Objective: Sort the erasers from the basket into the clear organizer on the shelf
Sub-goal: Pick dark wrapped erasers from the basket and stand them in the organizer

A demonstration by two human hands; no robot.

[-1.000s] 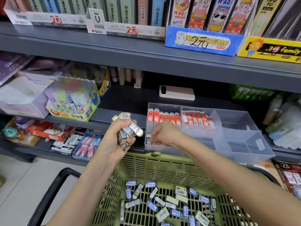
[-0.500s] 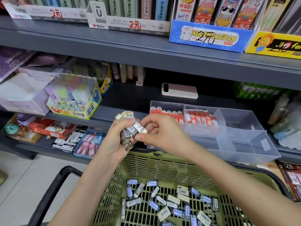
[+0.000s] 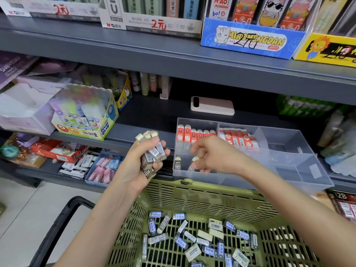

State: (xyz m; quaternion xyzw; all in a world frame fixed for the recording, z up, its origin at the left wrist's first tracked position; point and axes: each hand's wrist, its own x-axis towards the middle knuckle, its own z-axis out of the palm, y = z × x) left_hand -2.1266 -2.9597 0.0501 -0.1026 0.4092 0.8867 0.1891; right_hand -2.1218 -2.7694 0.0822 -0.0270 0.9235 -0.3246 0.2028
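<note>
My left hand [image 3: 137, 166] grips a bundle of grey-sleeved erasers [image 3: 152, 151] in front of the shelf, left of the clear organizer [image 3: 300, 157]. My right hand [image 3: 213, 155] reaches into the organizer's front-left compartment and pinches one grey eraser [image 3: 194, 160] there. Another grey eraser [image 3: 177, 163] stands upright at that compartment's left wall. Red-sleeved erasers [image 3: 192, 134] fill the rear compartments. Below, the green basket [image 3: 192, 195] holds several loose erasers [image 3: 192, 237].
A pale phone [image 3: 212, 106] lies on the shelf behind the organizer. A box of glue sticks [image 3: 84, 114] stands to the left. The organizer's right compartments [image 3: 289, 143] hold nothing. The basket's black handle [image 3: 57, 228] hangs at the lower left.
My right hand took one eraser from the bundle in my left hand and carried it right, down into the organizer's front-left compartment. My left hand has stayed in place.
</note>
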